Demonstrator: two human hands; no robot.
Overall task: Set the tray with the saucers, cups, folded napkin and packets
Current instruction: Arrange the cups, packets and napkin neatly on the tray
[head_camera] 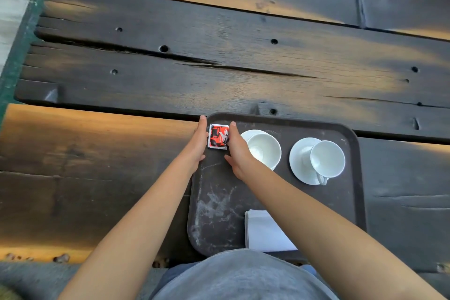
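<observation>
Folded white paper napkin (pixel 265 231) sits at near edge of dark brown plastic tray (pixel 341 202). 2 white ceramic cups on saucers (pixel 264 148) (pixel 316 161) at far side. Red-black-white paper packets (pixel 218 136) in far-left corner, left hand (pixel 197 142) and right hand (pixel 237 151) flat against their sides, fingers straight, squaring the stack. Light, floppy, probably slippery; take them by the edges.

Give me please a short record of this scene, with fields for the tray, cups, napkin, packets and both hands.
tray: dark brown plastic tray, on dark wooden plank table
cups: two white cups, each on a white saucer
napkin: white folded napkin, tray's near edge
packets: red-and-black packets, tray's far left corner
left hand: flat against packets' left side
right hand: flat against their right side
</observation>
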